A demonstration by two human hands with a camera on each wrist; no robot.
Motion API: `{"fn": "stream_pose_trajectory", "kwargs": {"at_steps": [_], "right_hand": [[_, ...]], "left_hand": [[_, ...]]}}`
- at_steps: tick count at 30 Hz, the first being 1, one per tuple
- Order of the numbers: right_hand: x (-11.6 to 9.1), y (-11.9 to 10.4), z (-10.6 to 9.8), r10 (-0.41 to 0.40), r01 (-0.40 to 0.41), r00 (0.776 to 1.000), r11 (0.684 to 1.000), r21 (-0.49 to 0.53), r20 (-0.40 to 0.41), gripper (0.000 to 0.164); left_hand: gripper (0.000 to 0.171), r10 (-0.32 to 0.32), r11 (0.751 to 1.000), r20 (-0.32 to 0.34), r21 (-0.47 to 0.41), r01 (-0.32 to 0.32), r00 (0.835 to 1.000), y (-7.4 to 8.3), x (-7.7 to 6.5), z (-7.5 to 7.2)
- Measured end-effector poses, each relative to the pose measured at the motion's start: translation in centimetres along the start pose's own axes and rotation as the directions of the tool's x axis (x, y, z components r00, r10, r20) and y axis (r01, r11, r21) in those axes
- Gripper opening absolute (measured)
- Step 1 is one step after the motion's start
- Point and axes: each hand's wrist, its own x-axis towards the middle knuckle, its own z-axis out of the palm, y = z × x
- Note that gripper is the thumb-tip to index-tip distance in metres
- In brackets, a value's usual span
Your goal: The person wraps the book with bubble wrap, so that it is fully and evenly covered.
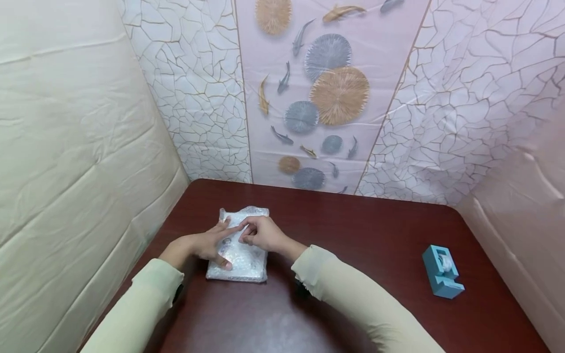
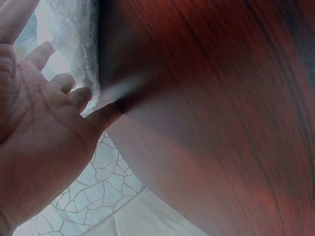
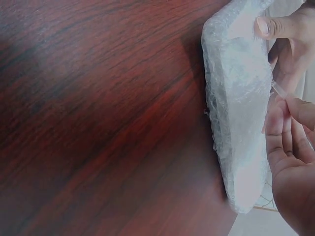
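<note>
A flat package in bubble wrap lies on the dark red table toward the left. My left hand rests on its left part, fingers spread and thumb toward the near end. The left wrist view shows that hand's palm beside the wrapped edge. Over the package's right side, my right hand pinches a short clear strip of tape between thumb and forefinger. One end of the strip meets the wrap; how much of it is stuck down cannot be seen.
A teal tape dispenser holding a roll of clear tape stands at the table's right. The table is bounded by a patterned back wall and padded cream sides.
</note>
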Motion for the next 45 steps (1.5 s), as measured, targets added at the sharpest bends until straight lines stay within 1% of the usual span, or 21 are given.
{"fn": "stream_pose_trajectory", "kwargs": {"at_steps": [3,4,7,11,15,17,18,19,23,25,29,32,35,39,41,45], "right_hand": [[0.5,-0.3,0.4,-0.008,0.008,1.0,1.0,-0.009,0.013,0.025],[0.6,-0.4,0.5,-0.01,0.011,1.0,1.0,-0.012,0.015,0.025],[1.0,-0.5,0.8,-0.012,0.012,1.0,1.0,-0.007,0.023,0.025],[1.3,-0.5,1.1,-0.017,0.017,1.0,1.0,-0.005,0.026,0.025],[1.4,-0.4,1.4,-0.019,0.019,1.0,1.0,-0.012,0.024,0.026],[1.5,-0.4,1.5,-0.018,0.018,1.0,1.0,-0.012,0.019,0.026],[1.5,-0.4,1.6,-0.016,0.017,1.0,1.0,-0.012,0.017,0.027],[1.5,-0.4,1.6,-0.016,0.016,1.0,1.0,-0.015,0.015,0.027],[1.7,-0.4,1.7,-0.02,0.02,1.0,0.999,-0.025,0.007,0.027],[1.8,-0.3,1.8,-0.021,0.022,1.0,1.0,-0.018,0.005,0.026],[1.4,0.1,2.1,-0.005,0.005,1.0,1.0,0.007,0.005,0.026],[0.8,0.5,2.3,0.014,-0.014,1.0,0.999,0.044,0.009,0.025],[0.3,0.5,2.4,0.019,-0.022,1.0,0.991,0.13,0.021,0.026],[0.2,0.4,2.3,0.024,-0.032,0.999,0.972,0.234,0.036,0.03],[0.4,0.3,2.3,0.023,-0.031,0.999,0.968,0.247,0.037,0.031],[0.9,0.0,2.4,0.013,-0.017,1.0,0.976,0.218,0.02,0.029]], "left_hand": [[0.127,0.002,1.0,-0.006,-0.022,-0.002,1.0,-0.4,-0.7,-0.3],[0.126,0.018,1.0,-0.012,-0.018,-0.018,1.0,-0.8,-0.8,-0.3],[0.126,0.033,0.999,-0.018,-0.037,-0.034,0.999,-1.0,-1.2,-0.5],[0.128,0.038,0.998,-0.023,-0.047,-0.039,0.999,-1.2,-1.4,-0.6],[0.127,0.047,0.998,-0.026,-0.031,-0.048,0.999,-1.4,-1.5,-0.5],[0.127,0.046,0.999,-0.029,-0.026,-0.047,0.999,-1.4,-1.4,-0.5],[0.128,0.032,0.999,-0.026,-0.034,-0.032,0.999,-0.9,-1.7,-0.6],[0.127,0.024,0.999,-0.027,-0.035,-0.025,0.999,-0.7,-1.7,-0.6],[0.123,0.0,1.0,-0.037,-0.013,-0.001,0.999,-0.5,-1.5,-0.6],[0.122,-0.004,1.0,-0.039,-0.017,0.003,0.999,-0.3,-1.5,-0.5],[0.122,0.01,1.0,-0.027,-0.029,-0.011,1.0,-0.1,-1.5,-0.2],[0.122,0.011,1.0,-0.014,-0.028,-0.012,1.0,-0.1,-1.1,0.2],[0.123,-0.008,1.0,-0.01,-0.028,0.008,1.0,-0.1,-0.7,0.6],[0.127,-0.03,0.999,-0.011,-0.018,0.03,0.999,0.0,-0.4,0.7],[0.128,-0.034,0.999,-0.015,-0.012,0.033,0.999,-0.1,-0.3,0.7],[0.127,-0.033,0.999,-0.024,-0.001,0.033,0.999,-0.1,-0.4,0.4]]}}
